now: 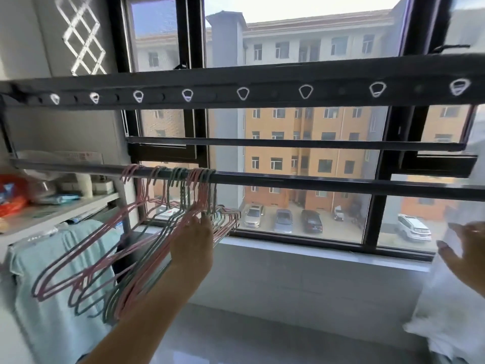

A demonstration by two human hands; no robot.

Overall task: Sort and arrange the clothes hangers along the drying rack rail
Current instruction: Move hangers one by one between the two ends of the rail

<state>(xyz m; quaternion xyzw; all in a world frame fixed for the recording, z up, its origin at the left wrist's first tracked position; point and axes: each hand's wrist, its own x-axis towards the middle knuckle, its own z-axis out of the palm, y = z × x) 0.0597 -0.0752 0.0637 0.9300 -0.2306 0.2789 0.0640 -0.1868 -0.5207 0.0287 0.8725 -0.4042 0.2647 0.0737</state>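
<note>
pink and green wire hangers [147, 232] hang bunched at the left of the lower rail [315, 181], swung aside since my left hand [193, 245] presses them with fingers around the rightmost, i judge, while my right hand [465, 248] waits with fingers spread, holding nothing.

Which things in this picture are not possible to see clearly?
Head view only:
- Hanger count: the hangers overlap on the rail.
- Left hand fingertips: hidden among the hangers.
- Right hand: blurred against white cloth.
- Shelf items: blurred.
</note>
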